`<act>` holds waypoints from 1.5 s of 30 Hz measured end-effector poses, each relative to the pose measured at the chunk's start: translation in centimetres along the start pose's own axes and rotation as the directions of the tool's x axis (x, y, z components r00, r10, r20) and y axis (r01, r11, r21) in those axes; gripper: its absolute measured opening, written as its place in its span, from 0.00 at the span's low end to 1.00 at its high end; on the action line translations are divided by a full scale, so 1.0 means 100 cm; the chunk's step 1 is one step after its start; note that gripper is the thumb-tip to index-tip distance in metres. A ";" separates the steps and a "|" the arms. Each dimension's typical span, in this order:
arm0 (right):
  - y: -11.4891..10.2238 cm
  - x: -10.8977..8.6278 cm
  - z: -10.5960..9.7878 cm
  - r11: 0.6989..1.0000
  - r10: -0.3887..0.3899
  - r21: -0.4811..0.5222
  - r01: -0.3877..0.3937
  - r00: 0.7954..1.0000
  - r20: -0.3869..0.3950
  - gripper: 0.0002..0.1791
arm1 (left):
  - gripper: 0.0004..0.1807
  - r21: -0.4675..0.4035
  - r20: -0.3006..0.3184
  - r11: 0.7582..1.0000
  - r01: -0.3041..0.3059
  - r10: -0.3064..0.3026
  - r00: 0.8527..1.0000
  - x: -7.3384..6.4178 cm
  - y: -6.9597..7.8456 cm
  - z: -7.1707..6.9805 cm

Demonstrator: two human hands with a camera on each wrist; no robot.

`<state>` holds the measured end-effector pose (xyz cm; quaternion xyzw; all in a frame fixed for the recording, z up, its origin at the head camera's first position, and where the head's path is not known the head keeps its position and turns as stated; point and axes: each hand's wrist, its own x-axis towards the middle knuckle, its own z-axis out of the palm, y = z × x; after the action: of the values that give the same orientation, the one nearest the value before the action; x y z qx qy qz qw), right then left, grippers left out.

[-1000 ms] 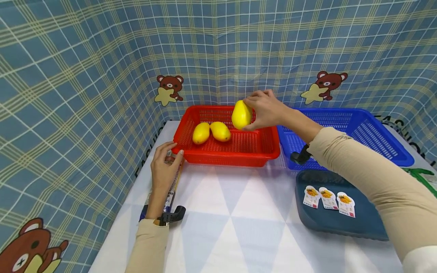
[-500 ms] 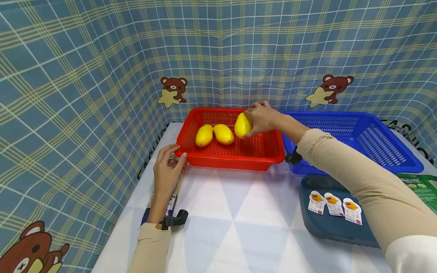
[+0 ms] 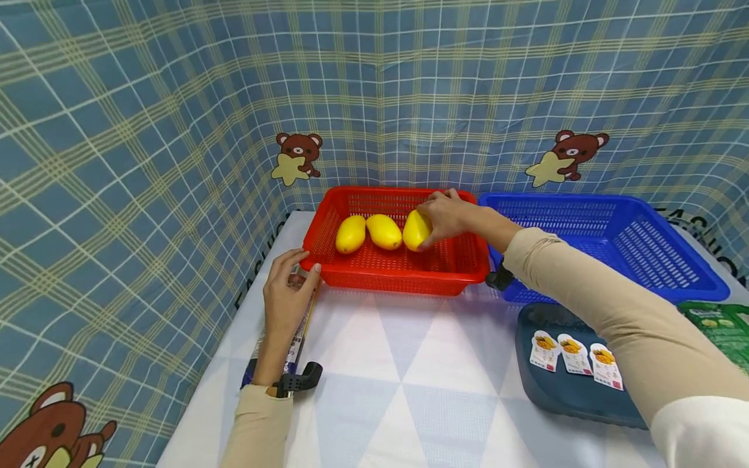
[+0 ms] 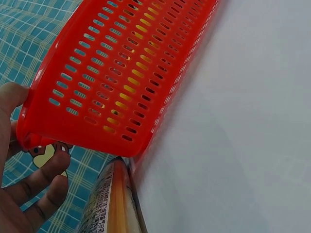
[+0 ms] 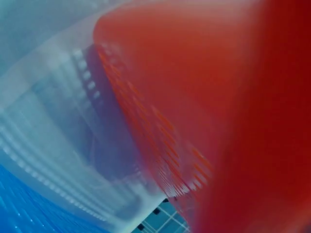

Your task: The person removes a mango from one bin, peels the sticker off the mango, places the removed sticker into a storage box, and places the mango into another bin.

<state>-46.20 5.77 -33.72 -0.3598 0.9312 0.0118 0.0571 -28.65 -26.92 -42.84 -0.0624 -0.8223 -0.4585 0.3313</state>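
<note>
Two yellow mangoes (image 3: 351, 234) lie side by side in the left half of a red plastic basket (image 3: 398, 274). To their right, down inside the basket, my right hand (image 3: 449, 218) holds a third mango (image 3: 414, 231) between thumb and fingers. My left hand (image 3: 285, 292) grips the basket's near left corner; in the left wrist view the basket rim (image 4: 30, 114) sits between thumb and fingers. Blurred red basket wall (image 5: 160, 73) fills much of the right wrist view, where neither hand nor mango shows.
A blue basket (image 3: 643, 244) stands right of the red one. In front is a dark tray (image 3: 562, 396) with several mango-picture cards (image 3: 573, 354). A green package (image 3: 720, 331) lies at far right, a printed packet (image 4: 114, 204) under my left forearm. Plaid cloth (image 3: 386, 97) hangs behind.
My right hand has lowered the mango from above the red basket down into it, beside the other two. My left hand stays at the corner. The head view has shifted slightly.
</note>
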 end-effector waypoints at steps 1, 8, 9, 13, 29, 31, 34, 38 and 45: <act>0.000 0.000 0.001 1.000 -0.003 -0.005 0.003 1.000 -0.003 0.49 | 0.21 -0.004 0.002 1.000 -0.002 0.002 1.000 0.000 0.000 0.000; 0.002 0.000 -0.022 1.000 0.000 -0.003 0.000 0.999 -0.046 0.52 | 0.21 -0.022 -0.002 0.999 -0.031 0.031 1.000 0.002 -0.001 0.000; 0.002 0.002 -0.026 1.000 -0.001 -0.002 0.000 0.998 -0.056 0.52 | 0.21 -0.021 -0.003 0.999 -0.033 0.032 0.999 0.003 -0.001 0.000; 0.005 0.011 -0.032 1.000 -0.008 -0.014 0.007 0.997 -0.072 0.53 | 0.22 -0.021 0.001 1.000 -0.023 0.023 1.000 0.003 -0.002 0.000; 0.001 0.032 -0.017 1.000 -0.011 0.004 0.010 0.998 0.058 0.50 | 0.21 -0.012 0.006 1.000 -0.014 0.014 1.000 0.001 -0.002 -0.001; 0.002 0.033 -0.012 0.999 -0.021 0.032 0.018 0.996 0.089 0.48 | 0.22 -0.013 0.008 1.000 -0.007 0.007 1.000 0.001 -0.002 -0.001; 0.001 0.032 -0.004 0.997 -0.041 0.064 0.032 0.988 0.146 0.45 | 0.22 -0.014 0.016 1.000 -0.005 0.005 1.000 0.000 -0.002 0.000; -0.003 0.031 -0.002 0.994 -0.058 0.100 0.043 0.986 0.154 0.45 | 0.21 -0.009 0.015 1.000 -0.016 0.016 1.000 0.000 -0.004 0.001; -0.011 0.031 -0.005 0.995 -0.076 0.073 0.064 0.981 0.180 0.44 | 0.22 0.005 0.004 1.000 -0.016 0.016 1.000 0.002 -0.003 -0.001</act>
<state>-47.80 2.79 -33.52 -0.3875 0.9087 0.0114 0.1547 -28.94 -27.22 -42.90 -0.0690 -0.8236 -0.4537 0.3332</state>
